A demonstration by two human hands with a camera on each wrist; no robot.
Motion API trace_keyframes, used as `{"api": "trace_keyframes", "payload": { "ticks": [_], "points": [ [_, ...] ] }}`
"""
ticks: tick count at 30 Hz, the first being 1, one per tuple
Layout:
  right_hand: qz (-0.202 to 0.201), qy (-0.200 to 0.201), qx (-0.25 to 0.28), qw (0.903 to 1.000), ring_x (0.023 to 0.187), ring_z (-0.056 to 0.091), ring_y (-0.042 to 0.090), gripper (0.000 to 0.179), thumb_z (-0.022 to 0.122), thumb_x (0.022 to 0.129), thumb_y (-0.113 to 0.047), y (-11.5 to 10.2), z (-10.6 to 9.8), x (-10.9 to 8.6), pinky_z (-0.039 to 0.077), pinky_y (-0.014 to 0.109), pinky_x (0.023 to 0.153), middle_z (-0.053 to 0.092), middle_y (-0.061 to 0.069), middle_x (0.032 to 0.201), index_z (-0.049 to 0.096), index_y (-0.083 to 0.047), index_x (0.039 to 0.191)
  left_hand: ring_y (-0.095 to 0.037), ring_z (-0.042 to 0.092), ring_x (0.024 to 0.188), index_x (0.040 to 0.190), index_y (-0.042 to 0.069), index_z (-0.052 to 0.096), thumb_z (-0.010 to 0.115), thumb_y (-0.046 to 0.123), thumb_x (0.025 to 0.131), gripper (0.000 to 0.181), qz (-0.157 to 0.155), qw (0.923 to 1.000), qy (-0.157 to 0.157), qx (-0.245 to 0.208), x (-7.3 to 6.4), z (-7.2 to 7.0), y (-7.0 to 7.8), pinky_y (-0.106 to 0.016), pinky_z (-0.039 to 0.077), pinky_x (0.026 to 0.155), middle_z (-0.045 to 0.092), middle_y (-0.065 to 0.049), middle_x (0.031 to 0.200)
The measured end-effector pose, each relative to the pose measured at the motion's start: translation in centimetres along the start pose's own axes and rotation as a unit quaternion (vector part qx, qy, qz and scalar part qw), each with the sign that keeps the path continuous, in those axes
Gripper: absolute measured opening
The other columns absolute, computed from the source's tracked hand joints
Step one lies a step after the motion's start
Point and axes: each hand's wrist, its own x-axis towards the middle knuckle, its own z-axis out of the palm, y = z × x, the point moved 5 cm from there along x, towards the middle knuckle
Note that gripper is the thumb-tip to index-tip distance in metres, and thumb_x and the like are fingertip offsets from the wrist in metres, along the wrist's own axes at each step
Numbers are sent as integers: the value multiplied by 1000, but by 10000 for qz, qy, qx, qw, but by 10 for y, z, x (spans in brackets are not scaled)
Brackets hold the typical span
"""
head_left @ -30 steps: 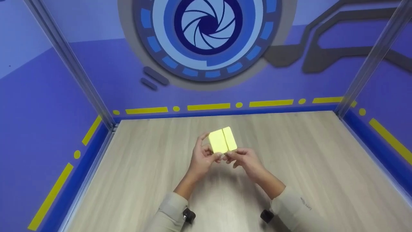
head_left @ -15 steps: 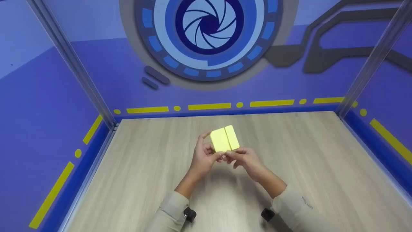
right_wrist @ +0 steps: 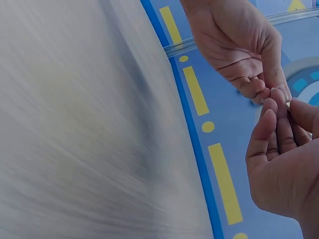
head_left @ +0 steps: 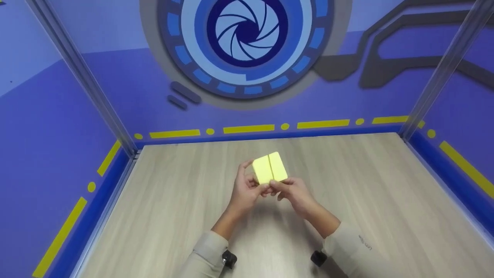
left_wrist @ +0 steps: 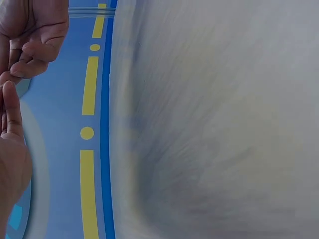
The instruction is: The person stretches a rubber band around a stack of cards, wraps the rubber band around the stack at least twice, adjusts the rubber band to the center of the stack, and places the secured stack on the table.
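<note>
In the head view, a flat yellow square piece [head_left: 262, 170] with rounded corners is held above the table, tilted. A dark line divides its face into two parts. My left hand [head_left: 244, 193] holds its left side, thumb at the lower edge and fingers reaching behind and along the side. At the lower right edge, my right hand [head_left: 295, 192] pinches it between thumb and fingers. Both sets of fingertips almost meet. The right wrist view shows my right hand [right_wrist: 284, 179] below my left hand [right_wrist: 241, 47], where most of the piece is hidden.
A wood-grain table [head_left: 173, 185] lies under the hands. Blue-purple panels [head_left: 115, 88] with yellow markings stand at the back and both sides, joined by metal corner posts [head_left: 85, 77]. Black wrist devices [head_left: 229, 259] sit at both cuffs.
The part of the yellow piece right of the dark line looks slightly wider, and the left part slightly narrower. Both hands keep their hold. The head view has shifted a little.
</note>
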Motion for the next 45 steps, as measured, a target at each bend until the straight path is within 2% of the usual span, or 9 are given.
{"api": "trace_keyframes", "payload": {
  "ticks": [3,8,12,18,26,31,35,39,45],
  "points": [
    [24,-62,-112,9999,85,67,15,34,74,101,-31,0,-1,0,55,27,72,77,-3,85,79,2,106,-19,75,83,163,14,27,74,1,98,82,25,10000,-8,22,0,0,1,-27,64,72,76,-13,103],
    [164,-90,-195,9996,87,68,16,33,75,100,-31,-1,-9,-1,56,29,74,77,-2,88,77,1,110,-17,73,81,163,18,28,75,2,97,82,-2,9999,-120,48,-2,-1,0,-27,63,72,75,-13,103],
    [97,227,-140,9996,90,65,17,32,73,101,-30,-6,-19,1,56,29,74,72,-1,93,75,0,113,-17,71,79,163,21,32,74,-1,96,82,14,9994,-301,150,-4,-2,0,-28,63,72,74,-11,100],
    [-190,713,-52,9973,86,62,15,22,71,102,-22,-20,-30,7,55,27,70,68,-2,93,72,-1,108,-16,70,76,163,26,37,74,-4,94,84,-56,9975,-644,301,-6,-2,-2,-28,63,70,69,-5,90],
    [-243,848,-659,9939,87,64,15,26,72,102,-25,-26,-32,11,56,28,73,72,-1,93,77,0,108,-14,69,76,163,24,39,74,-3,94,82,-41,9943,-971,448,-9,0,-7,-27,62,70,68,-4,91],
    [-148,752,-1073,9913,88,66,17,27,72,101,-27,-28,-32,12,56,31,77,75,3,97,80,-3,110,-14,69,78,164,25,39,72,-5,94,83,-85,9937,-1033,434,-11,0,-8,-26,61,71,69,-9,94],
    [-107,564,-1283,9901,92,65,18,27,72,101,-28,-30,-29,13,54,30,79,76,5,100,81,-5,109,-14,69,79,162,29,41,72,-3,95,80,14,9917,-1179,506,-11,4,-6,-26,61,71,67,-4,94],
    [-50,546,-1344,9894,92,64,19,26,72,101,-29,-32,-27,15,54,28,78,76,5,100,82,-6,109,-13,69,78,161,31,43,73,-3,95,80,161,9911,-1198,557,-10,7,-5,-26,61,69,67,-1,91],
    [-128,591,-1197,9910,94,62,18,26,72,101,-28,-33,-29,17,52,28,80,75,4,101,80,-4,109,-15,70,76,160,30,42,74,-5,92,82,179,9928,-1052,541,-7,8,-5,-27,62,69,66,-3,89]
  ]
}}
